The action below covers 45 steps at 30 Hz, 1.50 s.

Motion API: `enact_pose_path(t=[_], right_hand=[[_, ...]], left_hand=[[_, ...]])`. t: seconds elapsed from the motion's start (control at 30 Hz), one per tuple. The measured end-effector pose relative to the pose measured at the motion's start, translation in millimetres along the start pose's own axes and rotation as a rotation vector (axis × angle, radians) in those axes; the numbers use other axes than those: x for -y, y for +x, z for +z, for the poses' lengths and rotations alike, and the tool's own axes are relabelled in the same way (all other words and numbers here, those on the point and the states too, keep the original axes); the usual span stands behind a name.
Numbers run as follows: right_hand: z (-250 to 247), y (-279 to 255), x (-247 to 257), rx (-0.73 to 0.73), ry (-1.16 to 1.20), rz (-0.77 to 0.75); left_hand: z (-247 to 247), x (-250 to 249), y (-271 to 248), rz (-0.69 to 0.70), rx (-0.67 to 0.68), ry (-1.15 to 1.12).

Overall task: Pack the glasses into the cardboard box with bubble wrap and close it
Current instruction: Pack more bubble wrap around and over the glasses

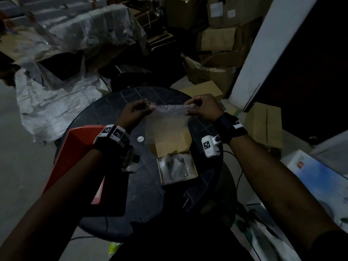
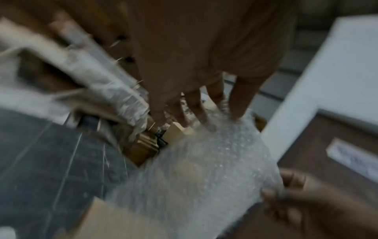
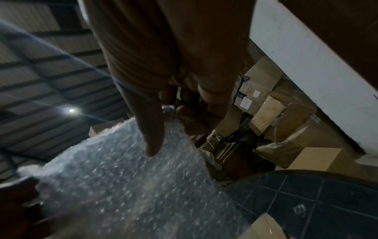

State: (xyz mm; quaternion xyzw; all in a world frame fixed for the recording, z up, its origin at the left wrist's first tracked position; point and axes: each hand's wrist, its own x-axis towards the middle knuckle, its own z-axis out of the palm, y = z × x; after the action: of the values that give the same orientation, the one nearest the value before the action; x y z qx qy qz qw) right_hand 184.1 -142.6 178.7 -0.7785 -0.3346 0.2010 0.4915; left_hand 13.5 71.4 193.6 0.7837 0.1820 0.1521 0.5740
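Observation:
A sheet of clear bubble wrap (image 1: 167, 117) hangs stretched between both hands above the round dark table (image 1: 116, 185). My left hand (image 1: 135, 112) pinches its left top corner and my right hand (image 1: 199, 107) pinches the right one. Below the sheet a small cardboard box (image 1: 194, 174) lies open, lid flap (image 1: 173, 144) tilted back, with something in pale plastic wrap (image 1: 175, 166) inside; glasses cannot be made out. The wrist views show the bubble wrap (image 2: 204, 169) (image 3: 126, 177) pinched between thumb (image 3: 151, 129) and fingers (image 2: 196, 105).
A red box (image 1: 75, 157) stands at the table's left edge. A small silvery disc (image 1: 140, 138) lies left of the open box. Stacked cardboard cartons (image 1: 218, 38) and plastic sheeting (image 1: 56, 102) fill the floor beyond. A white pillar (image 1: 263, 53) rises at right.

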Motion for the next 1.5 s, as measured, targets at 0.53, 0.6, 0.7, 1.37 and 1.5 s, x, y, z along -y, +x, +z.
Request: enact_pose_path(t=[0.53,0.6,0.7,1.37,1.5], right_hand=[[20,-5,11,0.218,0.157,0.219],[28,-6,5,0.201,0.185,0.229],[36,-9,6,0.080,0.375,0.273],[48,-18,-9,-0.027,0.319,0.155],[36,-20,-13,-0.029,0.283,0.135]], left_hand=[[9,5,-8,-0.235,0.024,-0.312],[4,9,-7,-0.245,-0.015,-0.322],[-3,14,-8,-0.330,-0.033,-0.343],[14,48,-21,-0.354,-0.232,-0.267],[6,50,-23,-0.205,-0.215,-0.176]])
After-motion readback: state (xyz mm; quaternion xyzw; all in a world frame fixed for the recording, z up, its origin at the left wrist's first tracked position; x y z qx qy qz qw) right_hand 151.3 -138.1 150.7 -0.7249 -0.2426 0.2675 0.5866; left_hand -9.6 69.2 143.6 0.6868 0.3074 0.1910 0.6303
